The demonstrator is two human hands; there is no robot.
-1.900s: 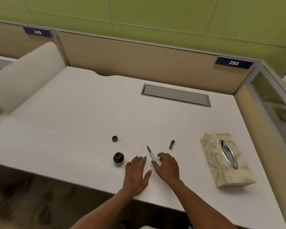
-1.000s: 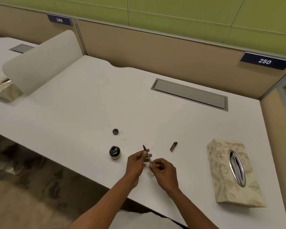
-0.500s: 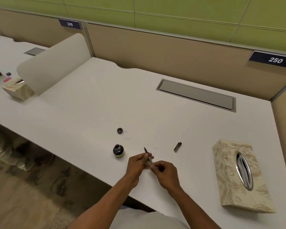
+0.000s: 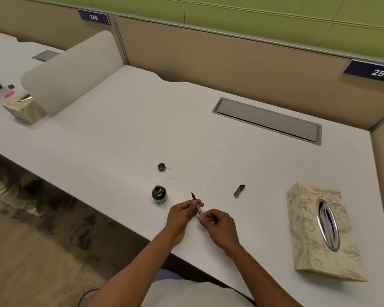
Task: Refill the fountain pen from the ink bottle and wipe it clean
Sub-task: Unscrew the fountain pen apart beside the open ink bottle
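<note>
Got the fountain pen pinched in both grips, left hand near the nib, right hand hiding the tail end, near the bench's front edge. One open ink bottle just left, one bottle cap behind it, one pen cap, one tissue box toward the right edge.

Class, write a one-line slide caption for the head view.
Both hands, left hand and right hand, hold the fountain pen beside the open ink bottle.

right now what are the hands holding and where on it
Both hands hold the fountain pen. The left hand pinches it near the nib end; the right hand pinches its back end. The nib points away, toward the open ink bottle.
</note>
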